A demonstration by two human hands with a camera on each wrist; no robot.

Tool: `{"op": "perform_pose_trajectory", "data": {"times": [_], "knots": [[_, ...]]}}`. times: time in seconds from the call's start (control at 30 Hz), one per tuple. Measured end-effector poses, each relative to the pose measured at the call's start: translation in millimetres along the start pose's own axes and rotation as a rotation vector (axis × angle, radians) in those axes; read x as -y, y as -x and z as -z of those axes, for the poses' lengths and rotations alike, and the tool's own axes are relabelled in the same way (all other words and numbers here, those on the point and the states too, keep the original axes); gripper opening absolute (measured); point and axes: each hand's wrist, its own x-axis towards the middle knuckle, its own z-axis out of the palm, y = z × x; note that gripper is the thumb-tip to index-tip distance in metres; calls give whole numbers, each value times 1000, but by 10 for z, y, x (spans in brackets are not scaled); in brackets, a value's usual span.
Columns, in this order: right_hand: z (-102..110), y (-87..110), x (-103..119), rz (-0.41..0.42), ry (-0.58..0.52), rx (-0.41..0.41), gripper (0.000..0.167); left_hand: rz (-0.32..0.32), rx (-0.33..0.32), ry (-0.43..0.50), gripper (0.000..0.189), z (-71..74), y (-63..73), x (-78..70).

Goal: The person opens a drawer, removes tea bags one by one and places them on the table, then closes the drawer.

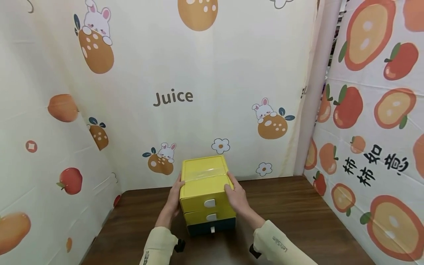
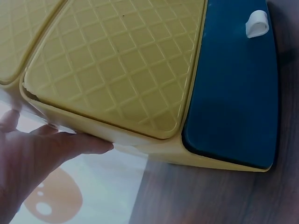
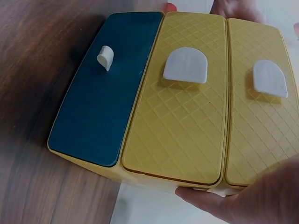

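A small yellow three-drawer box stands on the brown table, its fronts toward me. Two drawers are yellow with white tab handles; the lowest drawer is dark teal with a small white pull. All three fronts sit closed. My left hand grips the box's left side near the top, thumb at the upper edge. On the opposite side, my right hand holds it, with the thumb over the top edge and fingers along the right wall. The palms are partly hidden from the head view.
The dark brown wooden table extends to both sides of the box. A cream curtain printed with rabbits and fruit hangs behind it. Fruit-printed sheets close in the right side and the left side.
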Motion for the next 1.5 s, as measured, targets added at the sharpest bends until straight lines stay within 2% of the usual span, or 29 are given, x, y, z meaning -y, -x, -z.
{"op": "perform_pose_trajectory", "data": {"times": [0.27,0.4,0.57,0.87,1.1,1.2,1.33,1.5], "knots": [[-93,-72,31,-17,-24,17,57,-32,32,23,62,94,1,-26],[-91,-106,45,-17,-36,8,57,-42,43,17,60,103,-50,-13],[-71,-103,11,-32,-28,-30,57,-52,90,-1,60,64,-136,11],[-111,-115,-25,-44,-32,-45,58,-11,85,-16,60,74,-204,-6],[-75,-132,-16,-65,-45,-50,58,70,87,-5,64,-9,-239,-85],[-71,-137,-8,-72,-41,-44,58,88,102,10,65,11,-248,-89],[-89,-142,4,-79,-35,-43,58,92,118,26,62,65,-273,-78],[-120,-145,-16,-77,-14,-32,58,91,106,14,61,89,-256,-66]]}}
